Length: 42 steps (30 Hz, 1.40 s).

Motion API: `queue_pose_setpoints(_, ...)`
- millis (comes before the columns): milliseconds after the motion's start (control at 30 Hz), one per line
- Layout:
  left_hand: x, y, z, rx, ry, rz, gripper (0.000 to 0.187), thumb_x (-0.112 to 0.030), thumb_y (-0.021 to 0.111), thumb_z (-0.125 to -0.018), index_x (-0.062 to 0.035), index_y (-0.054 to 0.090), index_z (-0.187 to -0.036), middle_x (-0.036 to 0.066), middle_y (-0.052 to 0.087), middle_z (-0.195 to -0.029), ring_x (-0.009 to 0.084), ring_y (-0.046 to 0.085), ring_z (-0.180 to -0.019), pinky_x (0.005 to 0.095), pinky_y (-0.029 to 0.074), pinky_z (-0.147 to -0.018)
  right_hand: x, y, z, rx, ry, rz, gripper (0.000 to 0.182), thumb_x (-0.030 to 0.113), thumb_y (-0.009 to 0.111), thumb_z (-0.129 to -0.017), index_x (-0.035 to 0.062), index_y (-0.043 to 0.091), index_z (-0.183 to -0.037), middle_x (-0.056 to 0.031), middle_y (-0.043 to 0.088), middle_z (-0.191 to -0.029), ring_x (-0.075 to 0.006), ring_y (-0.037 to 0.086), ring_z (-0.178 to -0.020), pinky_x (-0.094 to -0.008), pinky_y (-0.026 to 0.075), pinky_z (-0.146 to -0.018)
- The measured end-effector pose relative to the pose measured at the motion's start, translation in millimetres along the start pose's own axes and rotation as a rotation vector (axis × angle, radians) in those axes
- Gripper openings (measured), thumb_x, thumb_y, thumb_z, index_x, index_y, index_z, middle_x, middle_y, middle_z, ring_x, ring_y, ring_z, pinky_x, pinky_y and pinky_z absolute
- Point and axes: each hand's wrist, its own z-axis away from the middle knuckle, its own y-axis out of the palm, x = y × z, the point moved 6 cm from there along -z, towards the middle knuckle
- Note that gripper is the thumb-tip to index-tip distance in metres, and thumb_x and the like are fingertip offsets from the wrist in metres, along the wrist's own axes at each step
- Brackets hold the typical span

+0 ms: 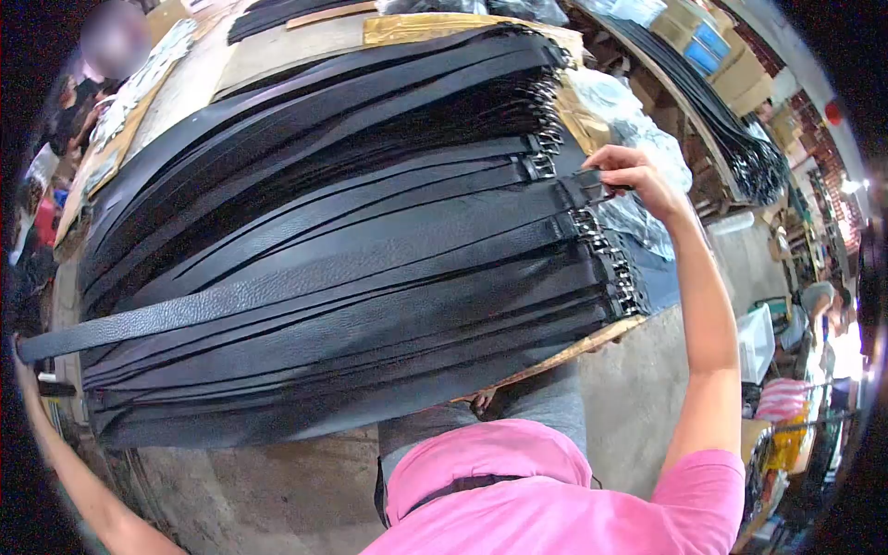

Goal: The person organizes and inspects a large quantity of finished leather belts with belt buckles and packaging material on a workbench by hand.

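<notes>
Black leather belt, stretched taut across top of big belt stack on table. Buckle end pinched in right hand, fingers closed on buckle at stack's right edge. Tail end at far left frame edge, by left hand; hand mostly cut off, grip impossible to tell. Row of metal buckles lined along right side of stack. Clear plastic bags just beyond. More belts heaped on shelf at upper right.

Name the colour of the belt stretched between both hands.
Black, with a grained finish: the belt, in the head view.
</notes>
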Motion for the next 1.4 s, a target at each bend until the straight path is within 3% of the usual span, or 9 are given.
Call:
queue_pose_setpoints(233,-16.4,85.5,78.9,0.159,-0.074,-0.037,0.049,0.01,0.051,-0.076,-0.0062,0.046,-0.123,0.021,0.031,-0.14,0.0354,0.034,-0.128,0.0411,0.033,-0.102,-14.7,10.2,-0.3,0.003,0.057,-0.067,0.023,0.018,0.059,-0.076,0.0068,0.064,-0.095,0.0038,0.057,-0.074,-0.0049,0.047,-0.063,-0.02,0.036,-0.058)
queue_pose_setpoints(633,1.5,105.3,67.6,-0.005,0.011,0.266,0.067,0.018,0.039,-0.072,-0.007,0.039,-0.134,0.018,0.025,-0.145,0.029,0.031,-0.131,0.0375,0.028,-0.107,-17.8,8.5,-8.5,0.005,0.025,-0.042,0.024,0.016,0.059,-0.074,0.0056,0.065,-0.095,0.0014,0.06,-0.079,-0.0068,0.05,-0.069,-0.0221,0.038,-0.061)
queue_pose_setpoints(767,-31.2,131.8,106.5,0.201,-0.056,0.441,0.07,0.019,0.037,-0.071,-0.0072,0.037,-0.136,0.017,0.022,-0.147,0.0291,0.031,-0.131,0.0375,0.028,-0.107,-37.0,21.3,-5.7,0.06,0.094,-0.091,0.023,0.012,0.059,-0.073,0.005,0.066,-0.093,0.0002,0.062,-0.082,-0.0089,0.053,-0.075,-0.0215,0.041,-0.07)
queue_pose_setpoints(800,-15.5,177.1,131.6,0.172,0.183,-0.013,0.077,0.02,0.034,-0.069,-0.0129,0.035,-0.139,0.014,0.014,-0.151,0.0315,0.028,-0.133,0.0396,0.029,-0.107,-46.0,23.1,-5.9,0.053,0.09,-0.038,0.023,0.011,0.059,-0.072,0.0048,0.066,-0.093,0.0,0.062,-0.08,-0.0086,0.054,-0.074,-0.0218,0.041,-0.068)
queue_pose_setpoints(833,-45.1,179.9,151.7,0.787,-0.099,-0.098,0.083,0.021,0.031,-0.068,-0.0179,0.032,-0.141,0.011,0.009,-0.153,0.0343,0.022,-0.135,0.0386,0.024,-0.11,-55.9,25.1,-6.2,0.044,0.085,0.015,0.023,0.011,0.059,-0.072,0.0047,0.066,-0.093,-0.0002,0.062,-0.079,-0.0083,0.054,-0.073,-0.0222,0.042,-0.067)
queue_pose_setpoints(933,-88.1,214.3,217.5,0.779,-0.28,0.088,0.091,0.02,0.031,-0.071,-0.034,0.024,-0.143,0.009,-0.001,-0.154,0.0319,0.015,-0.139,0.0658,0.009,-0.104,-68.1,33.8,-2.1,0.099,0.133,0.083,0.019,0.012,0.059,-0.073,0.0044,0.066,-0.089,-0.0003,0.061,-0.073,-0.0091,0.053,-0.067,-0.0244,0.044,-0.061)
queue_pose_setpoints(967,-99.2,226.7,222.8,0.903,-0.103,-0.195,0.09,0.019,0.031,-0.071,-0.0326,0.024,-0.144,0.009,0.001,-0.154,0.0329,0.016,-0.139,0.0642,0.009,-0.105,-68.0,32.3,-2.0,0.078,0.109,0.123,0.019,0.013,0.059,-0.073,0.0046,0.066,-0.089,-0.0011,0.061,-0.074,-0.0101,0.054,-0.066,-0.0251,0.045,-0.062)
queue_pose_setpoints(1200,-108.7,230.8,217.3,0.801,-0.171,0.037,0.088,0.02,0.037,-0.069,-0.0262,0.026,-0.143,0.014,0.01,-0.152,0.0339,0.023,-0.136,0.06,0.011,-0.107,-24.4,47.2,-6.2,0.192,-0.204,0.399,0.045,0.026,0.07,-0.072,0.0064,0.059,-0.111,-0.0111,0.055,-0.103,-0.0253,0.051,-0.103,-0.0349,0.041,-0.088)
queue_pose_setpoints(1400,-106.0,231.5,218.7,0.847,-0.173,0.079,0.085,0.019,0.035,-0.069,-0.0227,0.029,-0.143,0.018,0.017,-0.149,0.0349,0.025,-0.135,0.0551,0.013,-0.109,-19.7,75.2,-7.9,0.342,-0.31,0.703,0.049,0.03,0.074,-0.066,0.0036,0.059,-0.105,-0.0144,0.055,-0.102,-0.0322,0.051,-0.101,-0.0393,0.041,-0.088)
